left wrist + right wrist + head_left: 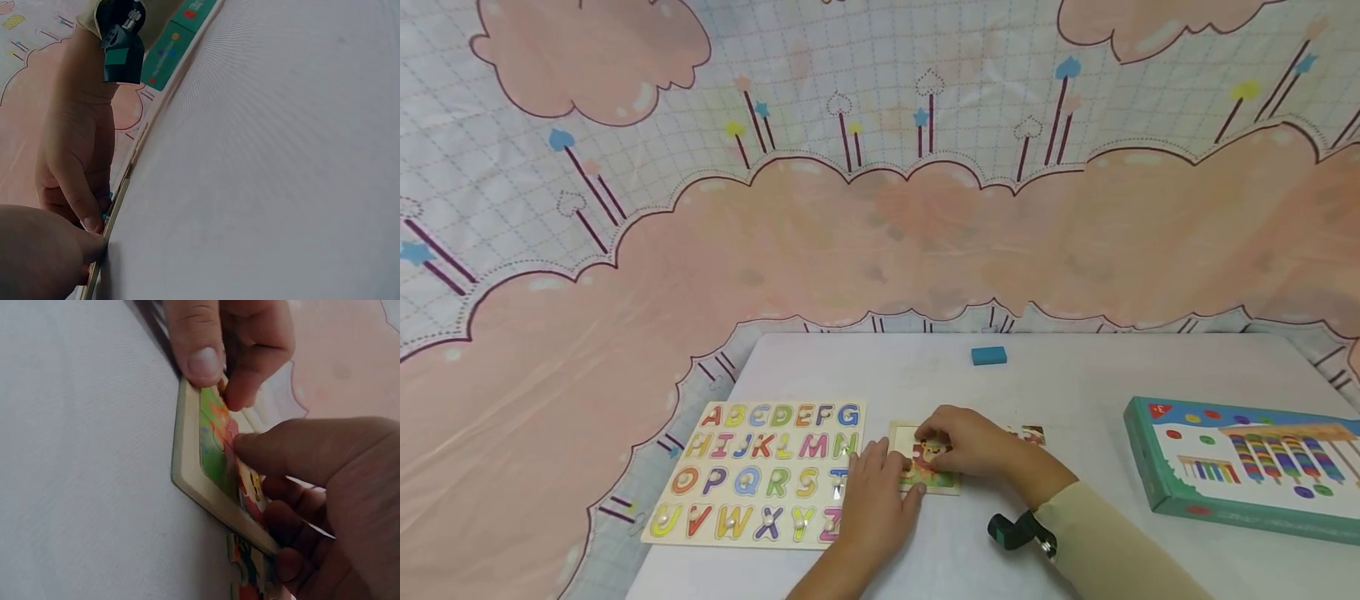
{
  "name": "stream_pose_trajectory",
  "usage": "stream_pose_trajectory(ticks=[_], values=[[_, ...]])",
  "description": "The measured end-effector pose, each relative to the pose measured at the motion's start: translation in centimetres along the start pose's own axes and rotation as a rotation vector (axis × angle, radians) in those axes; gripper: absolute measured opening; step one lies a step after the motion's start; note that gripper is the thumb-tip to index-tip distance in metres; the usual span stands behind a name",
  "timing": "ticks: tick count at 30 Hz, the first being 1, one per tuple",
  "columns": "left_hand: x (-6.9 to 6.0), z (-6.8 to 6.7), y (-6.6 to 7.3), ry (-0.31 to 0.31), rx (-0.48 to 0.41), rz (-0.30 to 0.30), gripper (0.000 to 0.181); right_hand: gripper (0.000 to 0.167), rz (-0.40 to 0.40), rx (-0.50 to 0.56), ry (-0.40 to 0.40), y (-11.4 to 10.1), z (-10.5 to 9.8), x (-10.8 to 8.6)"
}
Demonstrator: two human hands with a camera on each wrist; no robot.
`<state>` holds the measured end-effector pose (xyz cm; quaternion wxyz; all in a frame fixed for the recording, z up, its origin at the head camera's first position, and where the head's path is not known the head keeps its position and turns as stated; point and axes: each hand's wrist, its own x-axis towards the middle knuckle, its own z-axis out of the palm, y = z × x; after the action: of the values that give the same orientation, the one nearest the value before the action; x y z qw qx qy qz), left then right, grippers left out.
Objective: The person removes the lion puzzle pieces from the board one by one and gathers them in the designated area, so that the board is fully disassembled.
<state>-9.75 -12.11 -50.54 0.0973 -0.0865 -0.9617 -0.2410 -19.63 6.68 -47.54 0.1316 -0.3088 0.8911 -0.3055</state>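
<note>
A small framed picture puzzle (955, 487) lies on the white table, with a bear picture inside its pale wooden border. The left hand (876, 500) holds its lower left corner, the thumb on the border and a bent finger over the picture, as the right wrist view shows. Above the picture, the right hand (973, 442) pinches a puzzle piece (253, 487) between thumb and fingers; the fingers partly hide the piece. Loose puzzle pieces (1033, 434) lie just right of the frame, partly behind the right forearm.
A wooden alphabet board (741, 500) with knobbed letters lies at the left, close to the left hand. The blue block (988, 356) is near the table's back edge. At the right lies a green toy box (1247, 467). A black device (1011, 532) is at the right wrist.
</note>
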Motion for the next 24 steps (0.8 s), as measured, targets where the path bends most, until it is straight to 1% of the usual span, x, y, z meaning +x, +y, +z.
stream_pose_trajectory(ticks=[5,11,14,24], values=[[0.1,0.0,0.0,-0.007,0.005,0.000,0.026,0.037,0.046,-0.004,-0.028,-0.3,-0.1,0.3],[0.0,0.0,0.1,-0.033,-0.017,-0.026,0.027,0.038,0.099,-0.001,-0.036,-0.9,-0.3,0.3],[0.1,-0.1,0.1,-0.035,-0.026,-0.034,0.027,0.039,0.124,-0.007,-0.036,-1.1,-0.3,0.3],[0.1,0.0,0.2,-0.042,-0.029,-0.047,0.027,0.035,0.151,0.016,-0.033,-1.2,-0.1,0.4]])
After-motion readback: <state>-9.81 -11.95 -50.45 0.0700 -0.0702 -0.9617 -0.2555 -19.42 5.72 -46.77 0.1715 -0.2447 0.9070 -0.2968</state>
